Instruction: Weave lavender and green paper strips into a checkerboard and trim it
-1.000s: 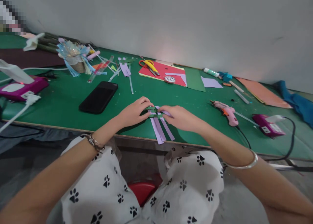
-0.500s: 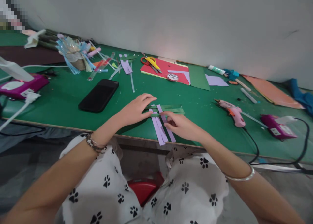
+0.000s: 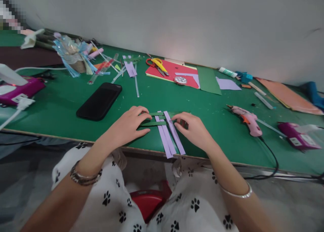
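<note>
A small weave of lilac paper strips (image 3: 169,137) and dark green paper strips (image 3: 155,123) lies near the front edge of the green table (image 3: 63,107). My left hand (image 3: 129,125) rests on the left ends of the green strips, fingers curled and pinching them. My right hand (image 3: 193,130) lies at the right side of the weave, its fingertips closed on the right ends of the green strips. The lilac strips hang slightly over the table edge toward me.
A black phone (image 3: 99,101) lies left of my hands. Scissors (image 3: 156,64) sit on red paper (image 3: 174,75) farther back, with green and lilac sheets beside. A pink glue gun (image 3: 246,119) and a purple device (image 3: 296,136) with cables lie right. Craft clutter fills the back left.
My right hand slid from the lilac strips to the right ends of the green strips. My left hand curled more tightly on the left ends. The view shifted slightly.
</note>
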### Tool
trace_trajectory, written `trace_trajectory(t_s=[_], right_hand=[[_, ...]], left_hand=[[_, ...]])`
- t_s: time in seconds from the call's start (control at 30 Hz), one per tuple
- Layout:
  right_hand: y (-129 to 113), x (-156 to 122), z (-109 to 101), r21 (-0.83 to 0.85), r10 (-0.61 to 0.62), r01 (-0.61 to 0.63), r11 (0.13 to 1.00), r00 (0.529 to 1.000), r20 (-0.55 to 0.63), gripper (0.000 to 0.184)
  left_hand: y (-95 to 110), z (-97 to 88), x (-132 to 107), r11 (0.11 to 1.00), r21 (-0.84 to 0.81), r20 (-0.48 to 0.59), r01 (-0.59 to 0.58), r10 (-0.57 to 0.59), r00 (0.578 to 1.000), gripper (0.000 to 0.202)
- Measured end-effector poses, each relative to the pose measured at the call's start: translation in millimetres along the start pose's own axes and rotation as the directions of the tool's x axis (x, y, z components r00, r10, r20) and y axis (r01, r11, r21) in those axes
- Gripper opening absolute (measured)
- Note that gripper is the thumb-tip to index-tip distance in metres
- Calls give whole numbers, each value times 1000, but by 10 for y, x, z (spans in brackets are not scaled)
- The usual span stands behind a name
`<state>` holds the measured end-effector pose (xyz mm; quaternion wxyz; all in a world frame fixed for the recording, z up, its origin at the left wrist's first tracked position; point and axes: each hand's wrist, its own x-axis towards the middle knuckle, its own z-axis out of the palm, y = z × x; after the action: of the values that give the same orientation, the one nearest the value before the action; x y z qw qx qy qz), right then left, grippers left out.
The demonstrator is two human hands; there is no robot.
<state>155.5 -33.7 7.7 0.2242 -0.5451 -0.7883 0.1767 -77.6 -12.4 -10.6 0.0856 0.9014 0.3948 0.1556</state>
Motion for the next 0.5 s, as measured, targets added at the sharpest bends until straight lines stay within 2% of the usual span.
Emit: trace_trajectory(t_s=[0.1,0.2,0.33,0.5], right_hand=[[49,-55,23,-104,-62,53,993,994,-87,18],[72,-106,48,-174,-92,72,982,990,-106,19],[75,-126,76,-170,-98,82,982,991,-89,19],[84,-107,80,-173,-93,72,982,989,-116,19]], left_hand=[[-12,36,-7,1000,5,-21,19,-19,1000,27],[-21,56,-12,998,30,-20,46,-46,999,24],[-6,62,13,994,75,-24,75,-74,997,15],[56,-2,75,993,70,-68,96,-91,994,13]])
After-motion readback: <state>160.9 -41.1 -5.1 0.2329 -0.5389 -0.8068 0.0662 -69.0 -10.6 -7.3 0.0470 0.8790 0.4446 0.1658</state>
